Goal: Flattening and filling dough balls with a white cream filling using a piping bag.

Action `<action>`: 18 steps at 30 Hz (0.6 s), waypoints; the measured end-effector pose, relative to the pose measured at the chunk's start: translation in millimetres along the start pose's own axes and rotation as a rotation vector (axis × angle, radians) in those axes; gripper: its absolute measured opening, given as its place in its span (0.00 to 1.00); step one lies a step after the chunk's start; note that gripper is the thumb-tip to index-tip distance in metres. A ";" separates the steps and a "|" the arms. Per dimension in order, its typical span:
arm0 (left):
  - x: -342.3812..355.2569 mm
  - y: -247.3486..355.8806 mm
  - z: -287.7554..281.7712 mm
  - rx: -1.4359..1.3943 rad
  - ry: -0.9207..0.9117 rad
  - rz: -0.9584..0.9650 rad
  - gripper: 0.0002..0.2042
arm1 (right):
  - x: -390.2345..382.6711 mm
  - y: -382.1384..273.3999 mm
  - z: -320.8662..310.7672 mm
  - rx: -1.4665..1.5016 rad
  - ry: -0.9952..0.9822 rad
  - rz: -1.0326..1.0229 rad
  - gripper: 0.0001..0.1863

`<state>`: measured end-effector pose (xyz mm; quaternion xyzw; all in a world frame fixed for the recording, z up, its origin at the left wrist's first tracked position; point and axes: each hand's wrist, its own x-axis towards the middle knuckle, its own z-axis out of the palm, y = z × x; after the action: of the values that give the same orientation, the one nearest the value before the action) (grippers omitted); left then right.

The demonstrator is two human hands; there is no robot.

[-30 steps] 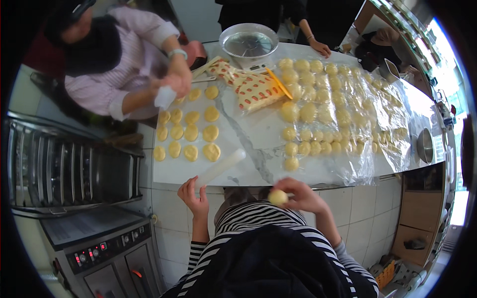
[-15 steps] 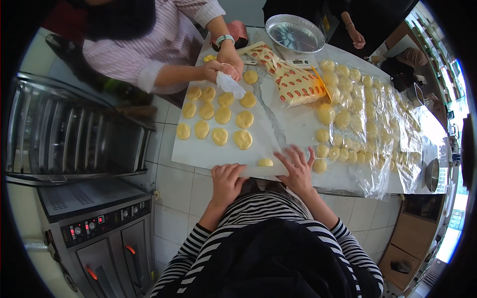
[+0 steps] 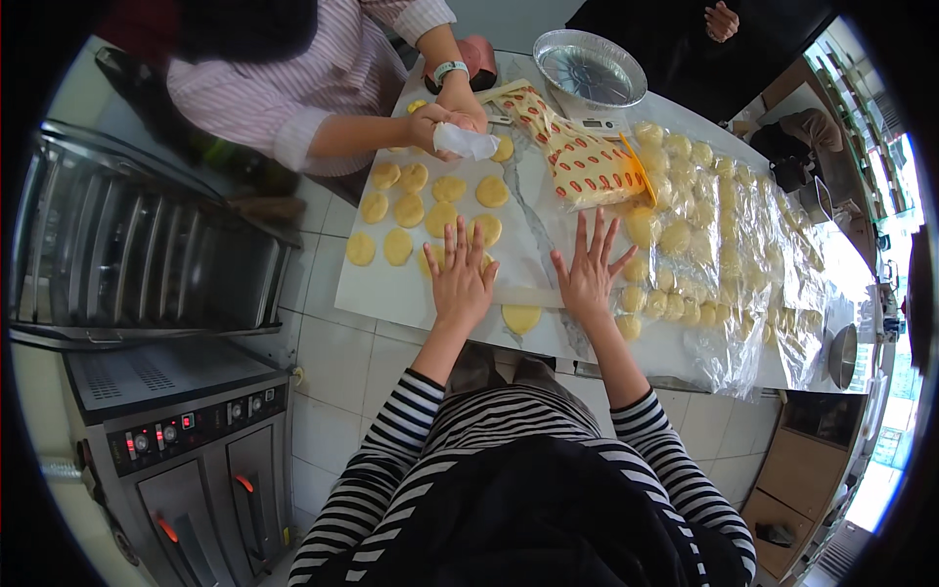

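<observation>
My left hand lies flat with fingers spread on the white sheet, over a flattened yellow dough disc. My right hand is also spread flat, resting on the marble counter beside the sheet. Between and just below my hands lies one flattened dough disc. Several more flattened discs sit in rows on the sheet. Round dough balls lie under clear plastic film to the right.
Across the counter a person in a pink striped shirt holds a white scraper over the discs. A patterned bag, a foil pan and a small scale are at the back. An oven stands at the left.
My hands have moved up onto the counter and spread flat; the dough ball held a second ago now lies flattened near the edge. The rolling pin is out of sight.
</observation>
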<state>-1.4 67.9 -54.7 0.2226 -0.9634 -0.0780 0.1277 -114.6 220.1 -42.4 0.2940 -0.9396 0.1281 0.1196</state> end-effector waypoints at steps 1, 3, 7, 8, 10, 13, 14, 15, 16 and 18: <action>-9.0 0.3 -1.6 -0.004 -0.017 0.025 0.30 | -7.6 0.9 -2.7 0.000 0.000 -0.004 0.37; -28.5 -2.5 -5.0 -0.005 -0.032 0.045 0.31 | -35.1 -1.2 -11.8 0.058 -0.214 -0.072 0.37; -84.8 -2.7 -13.0 -0.186 -0.086 0.130 0.25 | -78.8 3.6 -33.7 0.146 -0.414 -0.263 0.38; -94.2 -4.1 -11.8 -0.246 -0.080 0.133 0.22 | -77.1 3.8 -35.8 0.147 -0.412 -0.270 0.38; -104.5 -8.2 -7.3 -0.279 -0.027 0.134 0.19 | -68.3 2.5 -39.6 0.468 -0.479 -0.239 0.36; -116.0 -13.8 -3.5 -0.285 0.043 0.228 0.16 | -47.6 -18.3 -39.9 0.656 -0.574 -0.162 0.33; -120.3 -13.9 -4.9 -0.259 0.059 0.309 0.15 | -46.4 -24.6 -35.2 0.656 -0.568 -0.168 0.33; -124.2 -13.3 -5.8 -0.256 0.066 0.310 0.15 | -45.8 -30.1 -26.1 0.587 -0.564 -0.128 0.28; -127.9 -12.9 -6.7 -0.243 0.113 0.385 0.14 | -44.5 -32.5 -19.8 0.518 -0.558 -0.088 0.23; -137.4 -12.9 -10.8 -0.243 0.172 0.451 0.13 | -43.9 -33.6 -15.7 0.522 -0.556 -0.106 0.18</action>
<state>126.2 117.1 -76.1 -0.0090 -0.9578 -0.1434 0.2489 -57.7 221.2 -35.1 0.3860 -0.8555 0.2720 -0.2123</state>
